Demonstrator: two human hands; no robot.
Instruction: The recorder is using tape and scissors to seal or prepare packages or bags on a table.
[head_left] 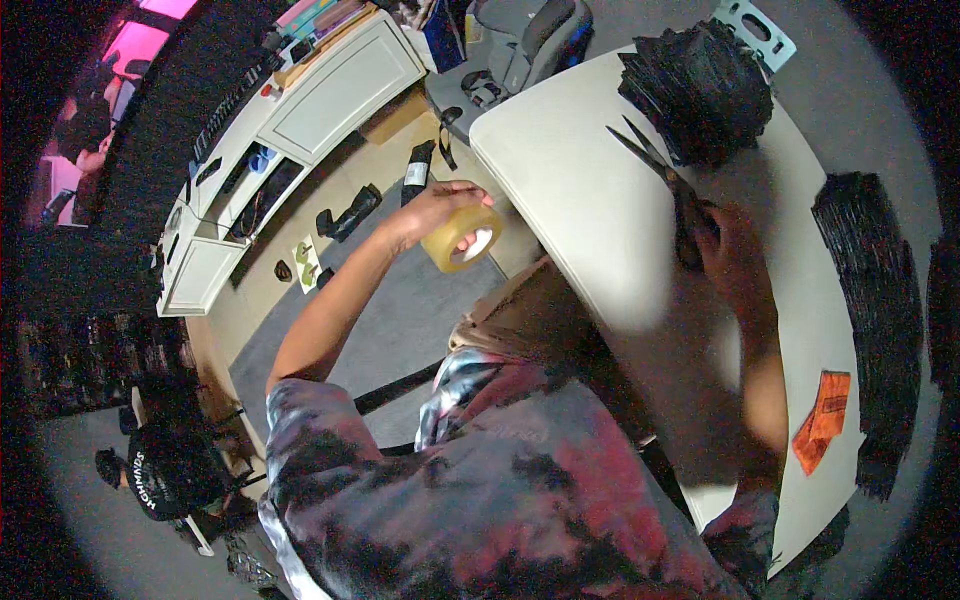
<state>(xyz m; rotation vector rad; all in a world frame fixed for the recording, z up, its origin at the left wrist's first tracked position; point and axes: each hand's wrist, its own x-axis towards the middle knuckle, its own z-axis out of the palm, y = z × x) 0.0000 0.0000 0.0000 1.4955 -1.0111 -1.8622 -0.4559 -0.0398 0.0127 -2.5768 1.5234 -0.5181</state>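
Note:
Away from the table's left edge, my left hand is closed on a roll of clear yellowish packing tape, with fingers through its core. Over the white table, my right hand grips a pair of dark scissors. Their blades are parted and point toward the far left. Just beyond the scissors lies a thick pile of black strip-like material. An orange folded packet rests near the table's right edge, beside my right forearm.
More black strips hang along the table's right edge. A grey child car seat stands past the table's far end, near a light blue plastic piece. White cabinets line the far left. Another person is at the lower left.

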